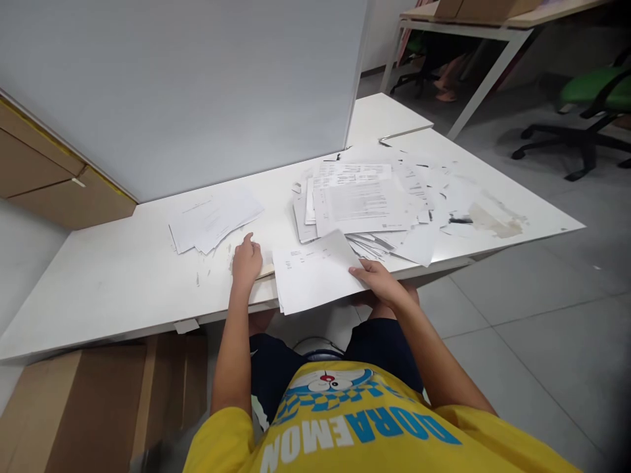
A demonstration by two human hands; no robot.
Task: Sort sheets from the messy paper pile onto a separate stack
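A small stack (214, 220) of papers is seen at the left of the white desk (113, 282), far of the left hand (246, 261), which is laid on the desktop with fingers loosely curled and nothing gripped. A single sheet (313, 272) lies just right of it, overhanging the near edge, and is pinched at its right corner by the right hand (377, 279). A larger pile (367, 203) of loose papers is spread to the far right, near the sheet.

white printed sheet (315, 272), overhanging desk edge
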